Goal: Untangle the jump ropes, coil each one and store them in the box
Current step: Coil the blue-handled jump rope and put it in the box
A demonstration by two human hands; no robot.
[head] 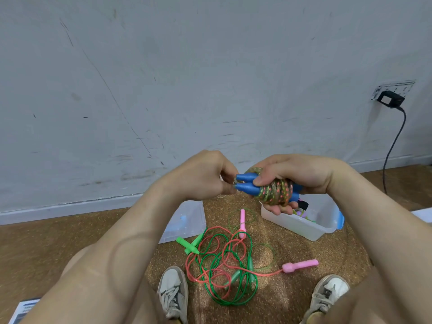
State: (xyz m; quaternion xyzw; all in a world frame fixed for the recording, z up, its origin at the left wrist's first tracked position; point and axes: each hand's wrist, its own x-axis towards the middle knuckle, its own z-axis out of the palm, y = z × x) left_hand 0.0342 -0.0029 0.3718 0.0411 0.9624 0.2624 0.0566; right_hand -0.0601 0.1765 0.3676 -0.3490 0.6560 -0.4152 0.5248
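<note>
Rope coil [278, 191], speckled and wound round two blue handles [247, 177], sits gripped in the right hand [300, 175], held above the clear box [304, 226]. The left hand [205, 181] pinches at the handle tips. Green and pink ropes [224, 265] lie tangled on the floor.
</note>
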